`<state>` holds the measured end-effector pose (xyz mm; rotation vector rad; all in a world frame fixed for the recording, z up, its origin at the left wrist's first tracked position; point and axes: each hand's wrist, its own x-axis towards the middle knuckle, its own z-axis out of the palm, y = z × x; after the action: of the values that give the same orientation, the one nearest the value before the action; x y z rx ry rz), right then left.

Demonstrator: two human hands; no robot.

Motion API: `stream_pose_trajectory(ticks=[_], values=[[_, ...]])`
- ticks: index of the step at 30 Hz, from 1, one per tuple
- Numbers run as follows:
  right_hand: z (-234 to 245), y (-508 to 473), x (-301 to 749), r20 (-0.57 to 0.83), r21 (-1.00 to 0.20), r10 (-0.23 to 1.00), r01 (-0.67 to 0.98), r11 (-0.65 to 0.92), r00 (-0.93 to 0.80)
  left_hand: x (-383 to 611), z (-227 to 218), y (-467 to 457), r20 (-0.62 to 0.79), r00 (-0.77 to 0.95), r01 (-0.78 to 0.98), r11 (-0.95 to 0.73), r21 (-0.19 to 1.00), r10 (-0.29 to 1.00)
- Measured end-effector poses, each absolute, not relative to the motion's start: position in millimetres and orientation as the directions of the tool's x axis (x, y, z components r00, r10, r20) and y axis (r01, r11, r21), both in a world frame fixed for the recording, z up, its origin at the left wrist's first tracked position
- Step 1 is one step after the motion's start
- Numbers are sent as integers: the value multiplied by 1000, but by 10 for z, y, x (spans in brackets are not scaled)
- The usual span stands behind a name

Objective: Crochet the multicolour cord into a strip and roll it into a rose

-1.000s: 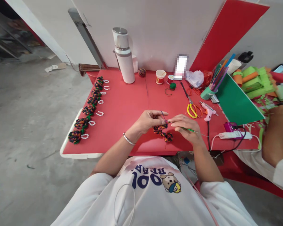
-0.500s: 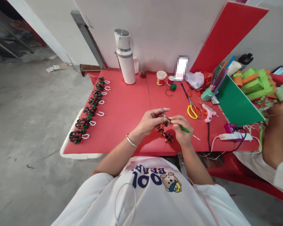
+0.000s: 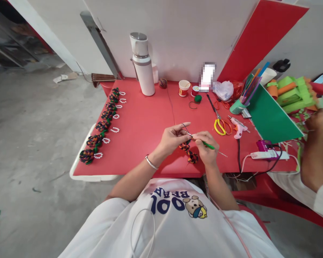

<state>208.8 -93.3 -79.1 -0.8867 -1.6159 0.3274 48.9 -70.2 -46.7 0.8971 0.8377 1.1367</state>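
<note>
My left hand (image 3: 172, 138) pinches the top of a multicoloured crocheted strip (image 3: 190, 153) and a strand of yarn looped over its forefinger. My right hand (image 3: 206, 145) grips a green-handled crochet hook (image 3: 209, 146), its metal tip poked into the strip just by the left fingers. The strip hangs down onto the red table (image 3: 142, 125) near its front edge. Both hands are closed, close together, almost touching.
A row of several finished crocheted flowers with bead loops (image 3: 102, 123) lines the table's left edge. At the back stand a white flask (image 3: 142, 66), a yarn ball (image 3: 162, 83) and a paper cup (image 3: 183, 88). Yellow scissors (image 3: 219, 126), a glue gun (image 3: 237, 128) and a power strip (image 3: 269, 154) lie to the right, beside another person's arm (image 3: 313, 154).
My right hand has turned and drawn in closer to the left, swinging the hook handle. The crocheted strip has shifted slightly. The other person's hand at the right has moved up.
</note>
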Motion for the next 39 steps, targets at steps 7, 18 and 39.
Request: stream_pose_trajectory(ticks=[7, 18, 39], values=[[-877, -965, 1945, 882, -410, 469, 575, 709, 50, 525, -422, -720, -153, 280, -511, 282, 812, 948], [-685, -834, 2390, 796, -467, 546, 308, 829, -261, 313, -368, -654, -213, 406, -445, 396, 803, 888], [-337, -917, 2572, 641, -619, 651, 227, 752, -406, 211, -279, -625, -168, 518, -298, 361, 884, 839]])
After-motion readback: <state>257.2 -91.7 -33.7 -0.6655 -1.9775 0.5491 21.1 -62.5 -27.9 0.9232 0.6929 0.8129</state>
